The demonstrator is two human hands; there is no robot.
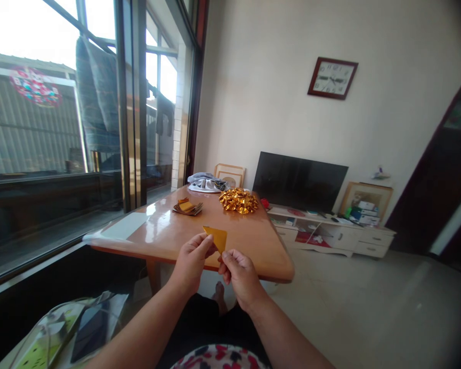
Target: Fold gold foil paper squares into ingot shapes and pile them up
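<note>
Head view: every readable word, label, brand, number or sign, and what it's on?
"10": clock
"11": clock
"7": clock
Other clock numerals: too blurred to quote with confidence.
Window sticker: any lettering too blurred to read.
Boxes by the TV: any print too small.
Gold paper: no text visible.

Pale wall (265, 87), square clock (332, 78), bright window (129, 113), television (299, 182) on white cabinet (341, 239), glossy floor (341, 302)

Held paper (217, 239): smooth, low sheen. Surface (255, 237): glossy, wood-look. From paper, 1 o'clock: foil pile (238, 201), metallic, crinkled, mirror-bright. 11 o'clock: paper stack (187, 206), duller. 12 o'clock: cloth bundle (206, 183), matt.
</note>
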